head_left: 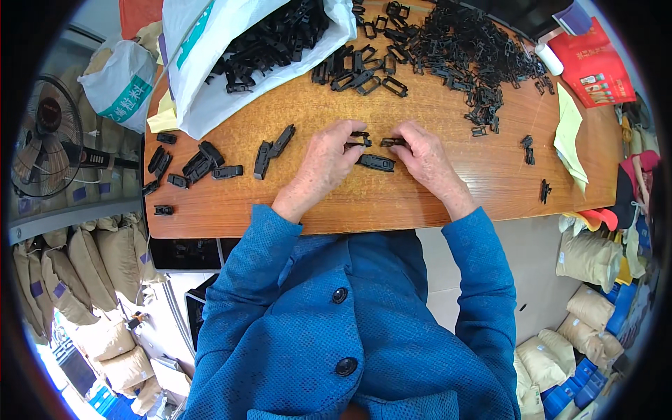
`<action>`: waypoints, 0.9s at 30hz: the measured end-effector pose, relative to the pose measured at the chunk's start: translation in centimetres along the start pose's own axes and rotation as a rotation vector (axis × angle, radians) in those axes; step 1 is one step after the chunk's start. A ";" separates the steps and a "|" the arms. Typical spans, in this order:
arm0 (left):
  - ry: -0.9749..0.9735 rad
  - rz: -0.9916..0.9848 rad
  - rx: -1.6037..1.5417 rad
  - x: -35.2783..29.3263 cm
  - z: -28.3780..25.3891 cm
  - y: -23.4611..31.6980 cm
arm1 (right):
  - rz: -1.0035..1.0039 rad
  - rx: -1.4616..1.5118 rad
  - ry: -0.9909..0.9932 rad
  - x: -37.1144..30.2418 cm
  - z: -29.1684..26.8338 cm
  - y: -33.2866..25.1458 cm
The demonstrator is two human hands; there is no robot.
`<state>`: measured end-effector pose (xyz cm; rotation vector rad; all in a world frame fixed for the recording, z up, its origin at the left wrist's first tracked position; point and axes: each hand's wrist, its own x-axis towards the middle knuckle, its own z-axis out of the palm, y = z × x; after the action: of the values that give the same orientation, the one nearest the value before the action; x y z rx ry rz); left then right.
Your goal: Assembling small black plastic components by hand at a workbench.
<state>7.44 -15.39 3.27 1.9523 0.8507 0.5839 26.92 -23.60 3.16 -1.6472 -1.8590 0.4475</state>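
Note:
In my left hand (327,155) is a black plastic frame (360,139), an open rectangular piece pinched between thumb and fingers. A smaller black plastic clip (392,142) sits in the fingertips of my right hand (421,157). The two pieces are a short gap apart, just above the table. Below them lies a longer black plastic part (376,163), near my left thumb. To the left, two black parts (273,150) lie against each other. My fingers partly cover both held pieces.
A white sack (203,91) of black parts lies open at the back left. Loose frames (364,73) and a large heap of small black clips (469,56) spread behind my hands. More parts (199,162) lie left on the wooden table (315,213). Yellow paper (570,136) lies right.

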 end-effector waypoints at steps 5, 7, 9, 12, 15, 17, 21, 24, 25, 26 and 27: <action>-0.021 -0.039 -0.082 -0.3 0.3 0.6 | 0.157 0.382 0.244 -0.8 0.4 -1.5; -0.049 -0.051 -0.035 -0.3 0.2 1.2 | 0.134 0.358 0.245 -1.0 0.3 -2.6; -0.068 -0.059 -0.051 -0.4 0.3 1.4 | 0.111 0.334 0.248 -0.8 0.3 -3.2; -0.079 -0.046 -0.078 -0.4 0.6 1.3 | 0.019 0.314 0.252 -0.7 0.2 -3.6; -0.060 0.003 -0.084 -0.3 0.7 1.4 | -0.019 0.276 0.249 -0.7 0.0 -3.7; -0.049 0.033 -0.080 -0.2 0.6 1.7 | -0.049 0.256 0.237 -0.7 -0.1 -3.5; -0.086 0.032 -0.112 0.0 0.6 1.8 | -0.091 0.215 0.226 -0.4 -0.1 -3.0; -0.111 0.039 -0.167 0.1 0.6 1.4 | -0.095 0.201 0.092 -0.1 -0.5 -2.4; -0.150 0.000 -0.181 0.1 0.5 1.3 | -0.046 0.271 0.063 -0.1 -0.4 -2.4; -0.138 -0.003 -0.173 0.1 0.5 1.0 | -0.003 0.344 0.032 0.1 -0.2 -2.4; -0.124 -0.052 -0.263 0.0 0.9 0.4 | -0.018 0.351 0.027 -0.1 0.0 -2.4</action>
<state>8.19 -16.04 3.17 1.7036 0.7075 0.5113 25.05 -24.08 4.65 -1.3915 -1.6624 0.6961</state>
